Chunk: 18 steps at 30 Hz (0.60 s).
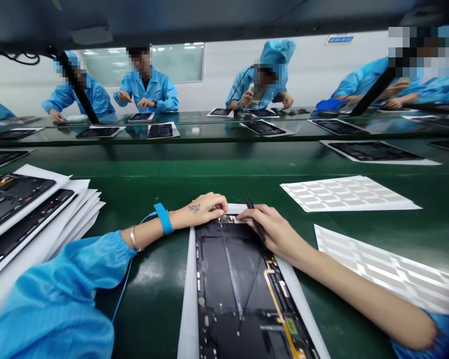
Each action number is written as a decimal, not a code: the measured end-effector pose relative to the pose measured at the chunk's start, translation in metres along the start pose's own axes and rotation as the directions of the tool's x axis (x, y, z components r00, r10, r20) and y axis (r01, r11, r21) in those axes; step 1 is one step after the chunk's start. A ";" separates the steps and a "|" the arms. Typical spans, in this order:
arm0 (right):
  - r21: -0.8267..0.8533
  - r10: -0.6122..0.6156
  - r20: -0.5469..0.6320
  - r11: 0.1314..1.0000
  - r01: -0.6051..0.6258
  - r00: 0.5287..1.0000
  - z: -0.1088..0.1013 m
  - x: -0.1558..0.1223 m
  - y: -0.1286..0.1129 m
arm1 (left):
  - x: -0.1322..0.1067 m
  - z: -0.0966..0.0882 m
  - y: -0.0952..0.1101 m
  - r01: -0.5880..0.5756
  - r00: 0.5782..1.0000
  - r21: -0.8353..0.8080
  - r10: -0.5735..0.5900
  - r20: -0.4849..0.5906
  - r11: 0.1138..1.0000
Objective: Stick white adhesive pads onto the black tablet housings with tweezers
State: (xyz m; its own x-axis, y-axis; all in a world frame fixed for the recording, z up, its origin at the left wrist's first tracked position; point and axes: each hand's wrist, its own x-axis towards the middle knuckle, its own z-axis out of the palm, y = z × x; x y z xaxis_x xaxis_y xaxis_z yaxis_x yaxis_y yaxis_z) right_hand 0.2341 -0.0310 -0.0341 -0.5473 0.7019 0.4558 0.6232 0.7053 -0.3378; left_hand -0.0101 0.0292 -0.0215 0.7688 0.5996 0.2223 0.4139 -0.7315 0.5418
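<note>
Two bare hands at the far end of an opened black device (213, 279), which lies on a white sheet (187, 309) at the near centre of the green bench (149, 319). The left hand (206, 205) rests its bent fingertips at the device's far edge, beside a small circuit board (227, 218); whether they pinch anything cannot be told. The right hand (273, 227) grips a slim black tool (260, 232), slanted across the palm, while its extended fingertips meet the same far edge to the right of the board. The left wrist bears a blue strap (163, 219) with a thin cord (122, 289) and a silver bangle (134, 238). To the right lie two sheets of pale grey labels, one farther (347, 193), one nearer (389, 264); to the left, overlapping white sheets (65, 222) carry similar devices (22, 224). Beyond, people in blue jackets (159, 89) work along the far side.
</note>
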 end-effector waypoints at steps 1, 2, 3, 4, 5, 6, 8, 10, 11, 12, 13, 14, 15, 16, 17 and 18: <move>0.012 0.005 -0.029 1.000 -0.005 1.000 -0.001 -0.001 0.001 | 0.000 0.000 0.000 -0.004 1.000 0.008 0.004 0.002 1.000; 0.030 0.007 -0.061 1.000 -0.005 0.998 -0.002 -0.001 0.001 | -0.001 0.001 -0.001 -0.013 1.000 0.018 0.013 0.002 1.000; 0.052 0.004 -0.093 0.999 0.001 0.996 -0.004 -0.002 0.001 | -0.001 0.002 -0.001 -0.027 1.000 0.031 0.027 0.001 0.999; 0.075 0.001 -0.121 0.997 0.008 0.993 -0.005 -0.002 0.001 | -0.001 0.002 -0.001 -0.046 0.999 0.047 0.047 -0.003 0.998; 0.094 -0.004 -0.140 0.995 0.017 0.990 -0.007 -0.002 0.001 | -0.002 0.003 -0.001 -0.067 0.998 0.065 0.067 -0.005 0.996; 0.105 -0.008 -0.150 0.994 0.024 0.989 -0.008 -0.003 0.001 | -0.002 0.003 -0.001 -0.085 0.996 0.085 0.086 -0.007 0.993; 0.106 -0.017 -0.131 0.994 0.031 0.991 -0.009 -0.003 0.001 | -0.002 0.004 -0.001 -0.111 0.994 0.120 0.113 -0.007 0.987; 0.096 -0.029 -0.068 0.995 0.035 0.997 -0.009 -0.004 0.001 | -0.002 0.005 -0.001 -0.120 0.993 0.144 0.121 -0.002 0.982; 0.092 -0.037 -0.031 0.995 0.039 0.999 -0.009 -0.004 0.001 | -0.002 0.004 0.000 -0.118 0.993 0.156 0.119 0.003 0.981; 0.087 -0.043 0.005 0.995 0.042 0.999 -0.009 -0.004 0.001 | -0.003 0.004 0.000 -0.112 0.994 0.173 0.112 0.009 0.978; 0.079 -0.046 0.035 0.996 0.043 0.998 -0.009 -0.003 0.000 | -0.003 0.004 0.001 -0.100 0.995 0.199 0.099 0.014 0.975; 0.067 -0.044 0.052 0.997 0.041 0.998 -0.009 -0.003 0.000 | -0.004 0.003 0.002 -0.082 0.997 0.228 0.081 0.015 0.970; 0.050 -0.035 0.053 0.998 0.032 0.998 -0.010 -0.003 0.000 | -0.005 0.003 0.004 -0.064 0.998 0.255 0.063 0.010 0.965; 0.030 -0.020 0.038 0.999 0.019 0.999 -0.012 -0.002 0.001 | -0.006 0.003 0.006 -0.045 0.999 0.278 0.047 0.000 0.959; 0.016 0.000 0.010 1.000 -0.001 1.000 -0.013 -0.002 0.001 | -0.007 0.002 0.007 -0.025 0.999 0.298 0.031 -0.014 0.954; 0.015 0.028 -0.026 1.000 -0.027 0.999 -0.016 -0.001 0.001 | -0.009 0.002 0.010 0.001 1.000 0.321 0.009 -0.029 0.947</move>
State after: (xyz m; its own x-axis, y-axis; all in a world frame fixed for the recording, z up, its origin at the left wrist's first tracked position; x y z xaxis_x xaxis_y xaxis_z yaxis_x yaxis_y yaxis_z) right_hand 0.2442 -0.0321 -0.0220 -0.5153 0.7184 0.4673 0.6294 0.6873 -0.3625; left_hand -0.0118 0.0166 -0.0197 0.7580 0.6024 0.2501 0.5491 -0.7963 0.2537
